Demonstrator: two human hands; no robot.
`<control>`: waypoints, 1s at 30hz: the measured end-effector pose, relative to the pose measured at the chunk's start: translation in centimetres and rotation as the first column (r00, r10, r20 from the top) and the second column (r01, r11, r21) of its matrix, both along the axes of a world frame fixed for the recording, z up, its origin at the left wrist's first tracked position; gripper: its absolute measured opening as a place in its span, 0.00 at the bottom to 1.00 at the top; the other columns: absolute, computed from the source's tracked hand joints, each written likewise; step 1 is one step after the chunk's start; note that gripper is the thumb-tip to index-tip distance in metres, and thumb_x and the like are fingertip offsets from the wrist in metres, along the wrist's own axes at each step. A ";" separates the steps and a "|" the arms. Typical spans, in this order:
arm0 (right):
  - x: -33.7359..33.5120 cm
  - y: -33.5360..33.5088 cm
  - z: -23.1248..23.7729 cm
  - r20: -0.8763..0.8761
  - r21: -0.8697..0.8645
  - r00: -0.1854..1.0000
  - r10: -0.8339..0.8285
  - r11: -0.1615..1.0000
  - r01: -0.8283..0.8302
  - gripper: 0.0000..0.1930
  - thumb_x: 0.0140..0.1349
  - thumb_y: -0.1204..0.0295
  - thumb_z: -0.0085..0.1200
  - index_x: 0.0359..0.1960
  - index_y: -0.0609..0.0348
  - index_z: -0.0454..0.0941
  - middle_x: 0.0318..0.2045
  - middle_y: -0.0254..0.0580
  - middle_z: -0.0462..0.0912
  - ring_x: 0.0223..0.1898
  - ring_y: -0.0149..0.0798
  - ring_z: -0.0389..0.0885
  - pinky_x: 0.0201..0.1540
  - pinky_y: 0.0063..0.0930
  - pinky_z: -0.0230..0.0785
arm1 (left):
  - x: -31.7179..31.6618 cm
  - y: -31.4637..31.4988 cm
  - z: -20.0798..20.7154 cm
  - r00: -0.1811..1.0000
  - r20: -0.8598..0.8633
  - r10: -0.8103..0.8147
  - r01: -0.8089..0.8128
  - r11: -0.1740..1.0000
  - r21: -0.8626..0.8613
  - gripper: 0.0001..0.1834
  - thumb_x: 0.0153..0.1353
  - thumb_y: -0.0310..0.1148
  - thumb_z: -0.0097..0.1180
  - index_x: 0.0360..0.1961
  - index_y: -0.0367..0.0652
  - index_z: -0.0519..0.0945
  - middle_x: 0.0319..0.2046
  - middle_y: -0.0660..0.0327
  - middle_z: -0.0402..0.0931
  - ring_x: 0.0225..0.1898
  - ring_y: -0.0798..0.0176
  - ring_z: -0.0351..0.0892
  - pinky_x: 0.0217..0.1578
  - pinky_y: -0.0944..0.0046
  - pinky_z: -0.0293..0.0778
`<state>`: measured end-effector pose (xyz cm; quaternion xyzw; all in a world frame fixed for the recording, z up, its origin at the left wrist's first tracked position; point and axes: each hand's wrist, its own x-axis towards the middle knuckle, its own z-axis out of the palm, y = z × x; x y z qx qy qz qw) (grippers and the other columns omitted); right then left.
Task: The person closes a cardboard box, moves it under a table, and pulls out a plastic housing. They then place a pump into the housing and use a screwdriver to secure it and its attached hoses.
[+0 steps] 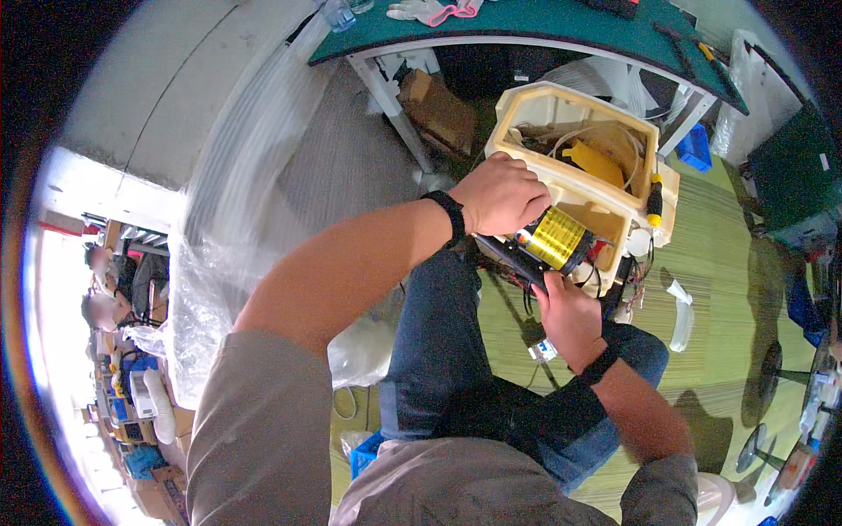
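Observation:
A cream plastic housing (645, 171) stands before my knees, its upper compartment holding a yellow part (592, 162) and thin clear tubing. At its near side lies a black cylinder with a shiny yellow label (558, 238), above a dark bar (513, 259). My left hand (504, 195) is closed in a fist by the cylinder's left end; what its fingers hold is hidden. My right hand (568, 317) pinches the bar's right end, thumb on top. A yellow-and-black screwdriver (655, 200) sits upright at the housing's right rim.
A green-topped table (526, 22) stands beyond, bearing a glove (430, 10) and a hammer (674, 46). Clear plastic wrap (210, 316) hangs at left. On the floor lie a white strip (681, 317) and a blue bin (694, 147). Other people (105, 302) are far left.

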<state>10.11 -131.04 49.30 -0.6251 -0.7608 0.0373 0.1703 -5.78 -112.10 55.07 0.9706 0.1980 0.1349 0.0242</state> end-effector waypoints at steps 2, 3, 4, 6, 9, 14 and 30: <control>-0.2 -1.4 -1.9 -0.277 -0.109 0.960 -0.037 0.994 0.007 0.15 0.68 0.55 0.53 0.42 0.54 0.74 0.23 0.47 0.80 0.21 0.48 0.82 0.22 0.41 0.74 | 0.1 0.1 -0.4 0.999 0.035 -0.032 0.031 0.999 0.037 0.11 0.64 0.38 0.49 0.34 0.46 0.82 0.31 0.59 0.80 0.39 0.53 0.79 0.43 0.52 0.72; -0.1 -1.9 -3.1 -0.437 -0.103 0.899 0.021 0.992 -0.073 0.19 0.70 0.54 0.50 0.50 0.56 0.74 0.21 0.40 0.78 0.16 0.39 0.79 0.19 0.35 0.71 | 0.3 0.0 -0.4 0.999 0.039 -0.030 0.029 0.999 0.037 0.11 0.64 0.38 0.49 0.34 0.46 0.82 0.31 0.59 0.80 0.39 0.53 0.79 0.43 0.52 0.72; 1.5 -3.0 -3.6 -0.433 -0.105 0.901 0.022 0.992 -0.075 0.19 0.70 0.54 0.50 0.50 0.56 0.74 0.21 0.40 0.78 0.16 0.39 0.79 0.19 0.35 0.71 | 0.6 0.2 -0.3 0.999 0.005 -0.036 0.036 0.998 0.044 0.12 0.65 0.38 0.49 0.34 0.46 0.82 0.31 0.59 0.81 0.39 0.53 0.79 0.44 0.52 0.72; 3.5 -4.1 0.1 -0.576 -0.620 0.158 -0.802 0.302 -0.724 0.17 0.73 0.57 0.48 0.48 0.59 0.73 0.21 0.33 0.73 0.16 0.32 0.71 0.18 0.27 0.63 | -0.3 0.0 -0.2 0.999 -0.033 -0.016 0.018 0.999 0.048 0.12 0.65 0.38 0.48 0.34 0.46 0.82 0.31 0.59 0.81 0.40 0.53 0.79 0.45 0.53 0.71; 4.0 -4.6 1.4 -0.514 -0.499 -0.110 -0.851 0.402 -0.768 0.19 0.76 0.57 0.43 0.54 0.60 0.72 0.23 0.27 0.68 0.16 0.22 0.62 0.15 0.20 0.56 | -0.2 0.0 -0.1 0.999 -0.037 0.021 -0.020 0.999 0.031 0.12 0.65 0.39 0.48 0.35 0.47 0.82 0.31 0.60 0.80 0.40 0.53 0.79 0.46 0.53 0.71; 1.1 -5.0 0.2 -0.147 -0.237 -0.459 -0.876 0.482 -0.843 0.22 0.75 0.55 0.43 0.57 0.60 0.70 0.23 0.26 0.64 0.12 0.20 0.58 0.13 0.16 0.55 | 0.2 0.0 -0.4 1.000 0.003 0.006 -0.006 1.000 0.023 0.12 0.65 0.38 0.48 0.35 0.47 0.82 0.30 0.60 0.80 0.40 0.52 0.78 0.45 0.52 0.71; 4.2 -1.4 2.0 0.035 0.103 0.992 0.125 0.986 -0.128 0.13 0.66 0.61 0.57 0.40 0.58 0.74 0.21 0.43 0.79 0.19 0.45 0.81 0.20 0.37 0.73 | 0.2 -0.2 -0.1 0.999 -0.052 0.002 -0.001 1.000 0.018 0.11 0.66 0.38 0.48 0.34 0.48 0.81 0.29 0.57 0.78 0.39 0.51 0.78 0.44 0.51 0.70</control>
